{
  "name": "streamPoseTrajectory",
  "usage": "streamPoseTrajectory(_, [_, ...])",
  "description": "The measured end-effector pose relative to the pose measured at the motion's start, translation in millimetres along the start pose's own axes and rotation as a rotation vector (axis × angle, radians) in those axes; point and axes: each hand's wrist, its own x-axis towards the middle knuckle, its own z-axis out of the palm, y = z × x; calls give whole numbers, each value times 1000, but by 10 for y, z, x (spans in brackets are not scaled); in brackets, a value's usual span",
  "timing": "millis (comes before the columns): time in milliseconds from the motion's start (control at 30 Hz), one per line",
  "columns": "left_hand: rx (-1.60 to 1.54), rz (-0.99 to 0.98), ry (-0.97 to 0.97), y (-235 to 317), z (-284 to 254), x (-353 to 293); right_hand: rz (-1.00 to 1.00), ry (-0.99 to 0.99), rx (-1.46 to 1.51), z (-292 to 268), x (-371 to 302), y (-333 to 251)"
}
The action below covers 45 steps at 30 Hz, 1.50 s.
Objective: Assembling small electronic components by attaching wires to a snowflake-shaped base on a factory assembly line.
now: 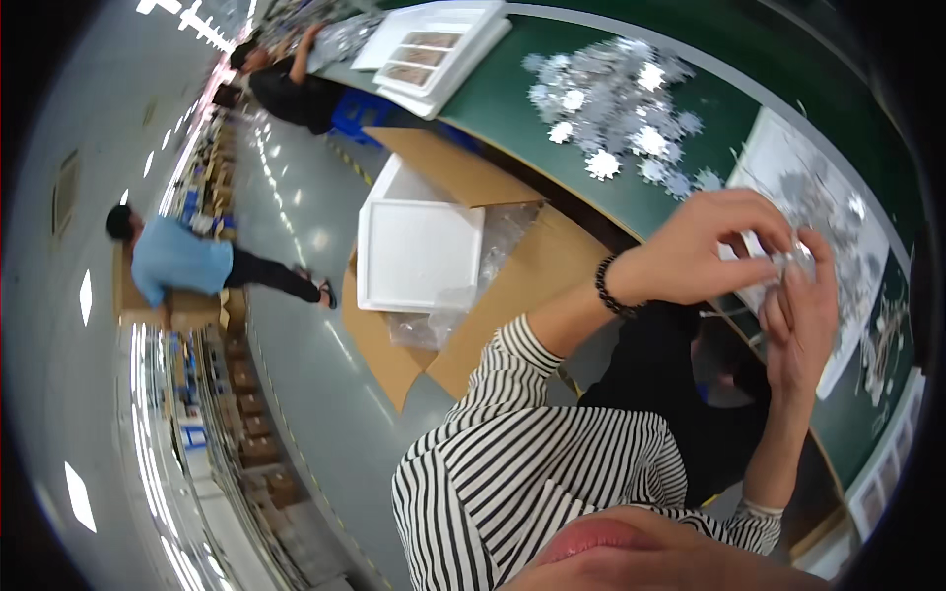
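My left hand (714, 246), with a dark beaded bracelet on the wrist, is closed in a pinch above the workbench. Close against its fingertips, my right hand (803, 315) is closed too, thumb and fingers pressed together. Between the two sets of fingertips shows a small silvery piece (800, 258); the fingers cover most of it, so its shape cannot be told. Under and beyond my hands lies a white sheet or tray (764, 163) with silvery pieces scattered on it. Farther left on the bench is a heap of shiny silver snowflake-shaped pieces (616, 108).
The green workbench (512, 128) curves along the right. Beside it stands an open cardboard box (522, 286) holding a white foam tray (422, 254) and clear plastic. More white trays (434, 54) lie at the bench's far end. One person (286, 84) sits there; another (182, 256) stands across the aisle.
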Motion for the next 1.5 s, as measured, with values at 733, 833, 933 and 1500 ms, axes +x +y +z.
streamPoseTrajectory(733, [-107, -87, 178, 65, 397, 88, -119, -71, -84, -272, -130, 30])
streamPoseTrajectory(833, [-50, -3, 287, 120, 492, 156, -222, 28, -556, -384, -200, -2])
streamPoseTrajectory(933, [-36, -4, 331, 84, 547, 197, -370, 89, -932, -528, -247, -111])
streamPoseTrajectory(1500, [952, -249, 203, -500, -474, -80, -743, 201, -1404, -1007, -119, -494])
